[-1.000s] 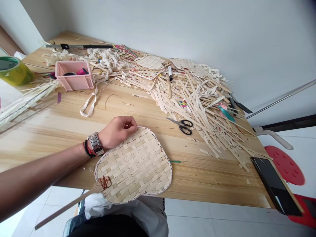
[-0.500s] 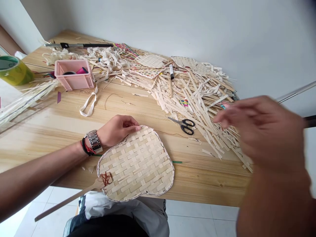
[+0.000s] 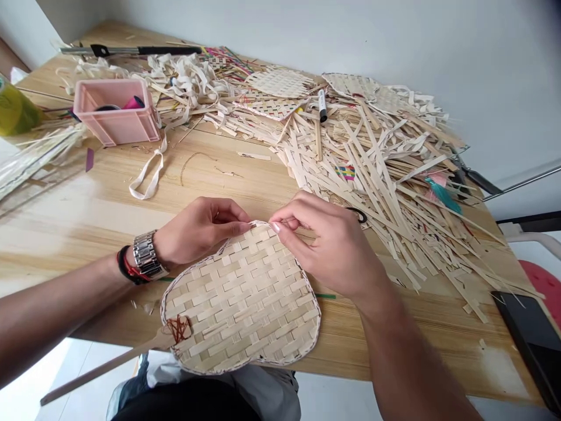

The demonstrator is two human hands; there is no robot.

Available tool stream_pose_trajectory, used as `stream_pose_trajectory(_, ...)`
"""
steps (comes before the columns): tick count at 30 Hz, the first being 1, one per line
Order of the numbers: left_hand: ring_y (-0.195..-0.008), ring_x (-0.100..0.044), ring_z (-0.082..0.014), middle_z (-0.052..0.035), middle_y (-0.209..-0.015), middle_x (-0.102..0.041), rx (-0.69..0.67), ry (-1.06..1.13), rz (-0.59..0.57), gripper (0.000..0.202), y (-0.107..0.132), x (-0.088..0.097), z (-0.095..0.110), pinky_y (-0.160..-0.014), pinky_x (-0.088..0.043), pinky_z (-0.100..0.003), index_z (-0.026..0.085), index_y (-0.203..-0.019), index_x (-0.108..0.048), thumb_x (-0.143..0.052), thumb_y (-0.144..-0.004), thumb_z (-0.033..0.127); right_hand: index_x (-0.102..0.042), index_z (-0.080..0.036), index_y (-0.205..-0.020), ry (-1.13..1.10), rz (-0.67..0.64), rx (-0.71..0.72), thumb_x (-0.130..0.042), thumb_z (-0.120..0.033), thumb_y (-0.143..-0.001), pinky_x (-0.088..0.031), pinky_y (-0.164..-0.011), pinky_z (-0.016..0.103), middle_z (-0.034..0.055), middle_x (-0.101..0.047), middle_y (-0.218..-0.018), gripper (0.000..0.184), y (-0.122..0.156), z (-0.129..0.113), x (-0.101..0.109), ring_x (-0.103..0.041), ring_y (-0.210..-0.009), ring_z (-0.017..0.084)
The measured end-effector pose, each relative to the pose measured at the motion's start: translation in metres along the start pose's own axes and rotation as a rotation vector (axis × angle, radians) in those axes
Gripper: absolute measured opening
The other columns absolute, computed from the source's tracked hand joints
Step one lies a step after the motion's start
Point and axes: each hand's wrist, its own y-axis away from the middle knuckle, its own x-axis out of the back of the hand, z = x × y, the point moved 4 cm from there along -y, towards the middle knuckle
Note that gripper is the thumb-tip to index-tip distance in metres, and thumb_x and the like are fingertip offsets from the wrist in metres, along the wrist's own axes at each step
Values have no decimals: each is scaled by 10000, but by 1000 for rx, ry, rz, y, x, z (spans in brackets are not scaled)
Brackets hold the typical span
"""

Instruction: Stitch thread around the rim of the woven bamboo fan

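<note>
A woven bamboo fan (image 3: 240, 299) lies flat at the near edge of the wooden table (image 3: 100, 204), its long handle (image 3: 100, 368) sticking out to the lower left past the edge. My left hand (image 3: 197, 229), with a metal watch on the wrist, pinches the fan's top rim. My right hand (image 3: 326, 245) rests on the fan's upper right rim, its thumb and forefinger pinched on something thin there that I cannot make out. The two hands' fingertips nearly meet at the top of the fan.
A large heap of bamboo strips (image 3: 372, 169) covers the far right of the table, with woven mats (image 3: 280, 82) and a marker (image 3: 322, 105) on it. Scissors (image 3: 357, 214) peek out behind my right hand. A pink box (image 3: 114, 111) stands far left. A dark tablet (image 3: 532, 336) lies at right.
My right hand came in from the right and settled on the fan's top rim beside my left hand. The view shifted slightly downward and closer.
</note>
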Motion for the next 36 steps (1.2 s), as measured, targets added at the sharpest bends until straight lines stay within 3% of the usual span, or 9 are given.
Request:
stream_pose_trajectory(6,-611,-466,-84,-13,-734,-617,25,-41,27,183,0,-2,3,-532,-319,-216,127,-886,-677,-684,-851,307,-603,-125,-794,-2,7,30,-554,-44,-873,-387,-634,235,-2,-530,-748,124,-3,-5,-2,-479,-675,82)
stream_pose_trajectory(13,-662,-538,-115,-56,-825,-679,2,-58,44,204,1,-2,3,-533,-347,-223,132,-886,-684,-694,-828,327,-580,-165,-784,11,6,27,-526,-34,-866,-382,-626,245,-11,-515,-720,164,-2,-7,-3,-473,-658,97)
stream_pose_trajectory(17,-604,-504,-102,-41,-765,-660,-22,-65,54,204,1,-2,4,-510,-328,-222,133,-876,-686,-694,-828,331,-571,-169,-781,35,0,32,-512,-31,-868,-387,-635,249,-8,-515,-720,173,-1,-7,-5,-485,-672,105)
stream_pose_trajectory(28,-589,-465,-94,-32,-731,-638,19,-76,104,172,3,1,5,-489,-286,-223,129,-848,-696,-697,-808,297,-490,-171,-701,232,94,108,-502,-43,-862,-350,-576,279,-22,-446,-627,205,1,-18,-17,-405,-579,102)
stream_pose_trajectory(36,-549,-441,-92,-20,-670,-628,27,-105,111,172,3,1,7,-483,-273,-232,129,-824,-711,-688,-799,297,-487,-174,-694,333,120,115,-442,-61,-919,-367,-573,290,7,-511,-639,256,5,-20,-33,-430,-593,114)
